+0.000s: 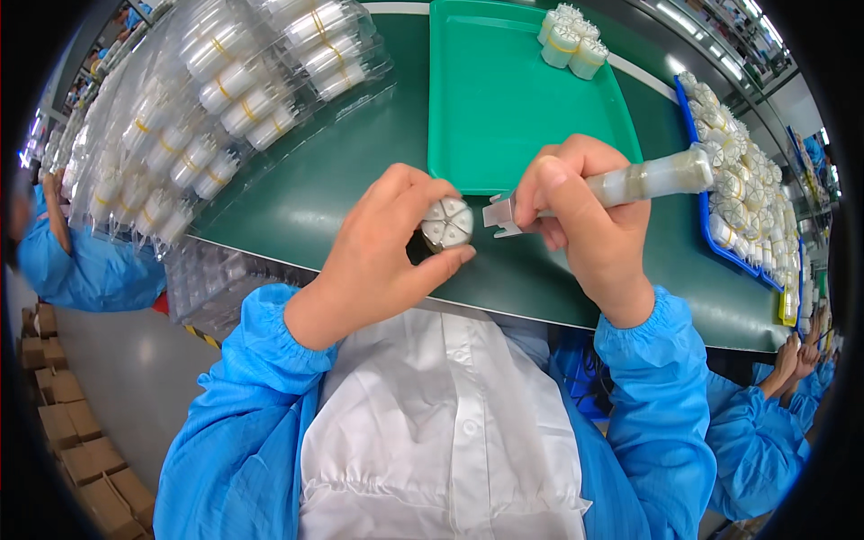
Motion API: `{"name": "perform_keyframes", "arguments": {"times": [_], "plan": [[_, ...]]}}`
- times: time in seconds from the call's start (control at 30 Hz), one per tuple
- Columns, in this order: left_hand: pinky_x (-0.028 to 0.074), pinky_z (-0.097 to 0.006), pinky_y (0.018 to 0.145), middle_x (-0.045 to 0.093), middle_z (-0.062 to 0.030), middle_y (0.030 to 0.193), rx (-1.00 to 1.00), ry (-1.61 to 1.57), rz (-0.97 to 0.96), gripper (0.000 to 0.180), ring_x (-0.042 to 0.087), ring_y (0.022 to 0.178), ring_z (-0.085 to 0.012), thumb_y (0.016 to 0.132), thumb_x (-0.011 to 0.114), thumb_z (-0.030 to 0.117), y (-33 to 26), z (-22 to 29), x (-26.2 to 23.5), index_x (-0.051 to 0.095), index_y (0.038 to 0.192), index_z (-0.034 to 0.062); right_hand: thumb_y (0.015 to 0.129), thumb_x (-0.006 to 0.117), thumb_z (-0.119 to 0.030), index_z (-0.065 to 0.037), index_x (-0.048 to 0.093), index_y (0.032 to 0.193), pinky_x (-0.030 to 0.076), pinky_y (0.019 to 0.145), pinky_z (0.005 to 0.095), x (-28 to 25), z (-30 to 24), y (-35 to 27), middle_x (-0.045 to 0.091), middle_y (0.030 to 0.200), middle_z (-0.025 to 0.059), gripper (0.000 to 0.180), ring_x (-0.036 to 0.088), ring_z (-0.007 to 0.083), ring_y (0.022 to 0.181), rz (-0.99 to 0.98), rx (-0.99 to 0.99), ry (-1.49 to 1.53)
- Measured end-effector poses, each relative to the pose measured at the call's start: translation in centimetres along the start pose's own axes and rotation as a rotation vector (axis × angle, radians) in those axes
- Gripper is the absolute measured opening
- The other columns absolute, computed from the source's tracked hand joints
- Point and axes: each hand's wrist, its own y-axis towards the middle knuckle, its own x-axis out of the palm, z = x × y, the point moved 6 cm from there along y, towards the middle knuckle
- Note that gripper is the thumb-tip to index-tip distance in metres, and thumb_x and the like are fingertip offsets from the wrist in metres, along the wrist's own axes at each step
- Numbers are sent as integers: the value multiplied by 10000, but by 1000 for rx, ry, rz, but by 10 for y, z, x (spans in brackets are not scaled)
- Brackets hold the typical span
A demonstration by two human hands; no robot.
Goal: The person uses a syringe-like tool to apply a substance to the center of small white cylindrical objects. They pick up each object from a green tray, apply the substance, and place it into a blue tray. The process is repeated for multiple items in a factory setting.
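Note:
My left hand [391,243] grips a small round white part [447,223] with a face split into segments, held just above the green table [306,193]. My right hand [585,225] is closed around a long translucent tool [657,175] with a white forked tip [499,216], which points at the round part and stops just short of it. Both sleeves are blue, over a white apron.
A green tray [504,99] lies behind the hands with three white parts [571,40] at its far corner. A blue tray [742,184] full of white parts stands at the right. Clear blister trays of parts [207,99] are stacked at the left. Other people in blue sit on both sides.

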Motion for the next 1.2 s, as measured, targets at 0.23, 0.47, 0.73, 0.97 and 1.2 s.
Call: {"name": "perform_keyframes", "arguments": {"times": [0.23,0.47,0.73,0.97,1.2], "plan": [[479,-358,744,580,-106,1024,-12,-57,-18,498,588,905,-268,731,861,137,-4,-1,10,632,1164,53,983,656,-121,-40,589,745,427,549,239,7,4,-5,634,701,13,260,552,56,628,-30,16,-104],[487,-365,748,592,-102,986,-14,-6,54,545,597,885,-268,698,883,148,-3,1,12,631,1170,45,977,658,-105,-42,590,730,378,523,251,11,10,-5,585,672,-15,264,510,38,617,-91,-8,-235],[511,-365,837,656,-114,1079,51,-67,62,536,643,969,-286,700,826,84,-4,0,9,627,1196,38,985,643,-109,-44,562,728,429,536,236,2,-5,-4,619,675,17,277,550,59,609,53,-2,-34],[507,-351,828,625,-98,1086,53,-42,36,532,620,972,-260,696,848,98,0,4,9,632,1177,36,989,639,-115,-43,556,729,427,537,238,5,8,-4,617,668,15,282,559,59,612,7,73,-164],[492,-333,817,619,-88,1089,30,-57,75,548,610,960,-238,700,849,86,-3,-2,11,618,1195,41,996,626,-111,-42,562,739,431,543,241,5,4,-6,621,674,21,273,547,61,610,34,3,-79]]}}
